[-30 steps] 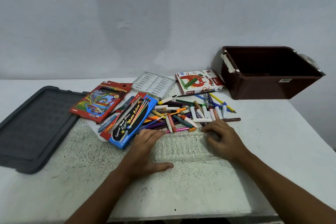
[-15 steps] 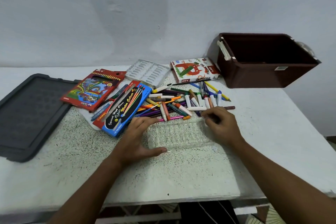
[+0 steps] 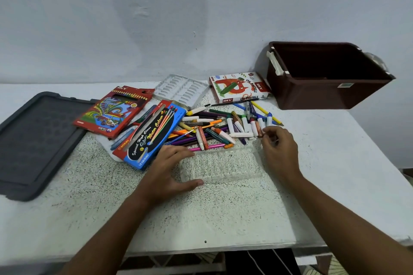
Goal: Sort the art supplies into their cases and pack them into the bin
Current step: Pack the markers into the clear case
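Head view — left hand (image 3: pixel 166 169) braces clear tray (image 3: pixel 221 164).

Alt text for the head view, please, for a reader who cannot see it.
A person's left hand rests flat on a clear plastic tray while the right hand reaches into a pile of loose crayons and pencils on a speckled white table. An empty dark brown plastic bin stands behind.

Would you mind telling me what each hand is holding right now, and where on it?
The left hand rests flat on the clear tray at its left end, steadying it. The right hand curls near the crayons; whether it pinches one cannot be told.
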